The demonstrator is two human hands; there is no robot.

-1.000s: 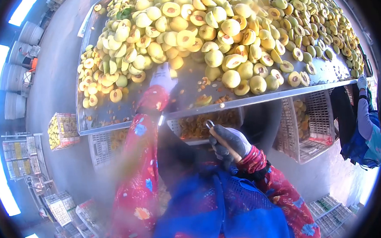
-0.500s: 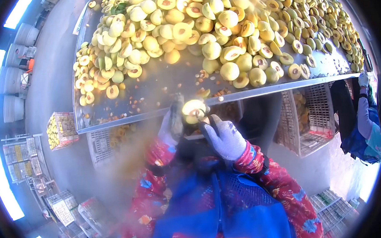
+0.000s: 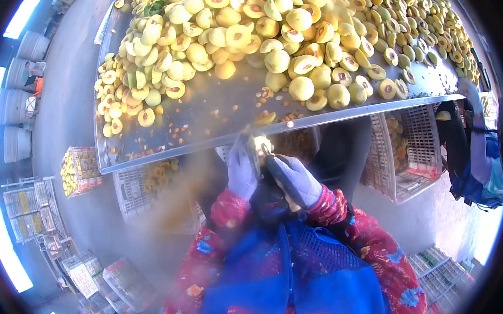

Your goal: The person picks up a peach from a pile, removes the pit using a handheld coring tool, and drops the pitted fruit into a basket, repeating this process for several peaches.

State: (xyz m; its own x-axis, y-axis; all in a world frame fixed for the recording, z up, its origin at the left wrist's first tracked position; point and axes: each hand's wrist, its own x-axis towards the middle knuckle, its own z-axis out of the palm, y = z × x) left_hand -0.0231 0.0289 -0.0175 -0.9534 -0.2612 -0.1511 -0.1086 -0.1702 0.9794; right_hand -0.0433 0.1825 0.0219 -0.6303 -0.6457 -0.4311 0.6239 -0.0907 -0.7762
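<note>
Just below the front edge of the metal table (image 3: 203, 108), both gloved hands are close together. My left hand (image 3: 243, 167) is wrapped round a pale yellow fruit piece (image 3: 262, 146), partly hidden by the fingers. On the right, my right hand (image 3: 295, 179) is closed round a thin tool whose light handle (image 3: 291, 204) shows below the palm; its tip end lies near the fruit. Halved and whole yellow fruits (image 3: 302, 88) are heaped on the table, many with brown pits showing. Small loose pits (image 3: 173, 130) lie scattered near the front edge.
Plastic crates stand below the table, one at the left (image 3: 131, 193) and one at the right (image 3: 413, 154). A small crate of fruit (image 3: 84, 170) is further left. Another person (image 3: 482, 156) stands at the far right. White buckets (image 3: 17, 141) and stacked crates line the left side.
My left hand has turned, and the fruit in it is now seen more edge-on. The right hand has tilted, showing the tool handle below. The other person's arm has moved.
</note>
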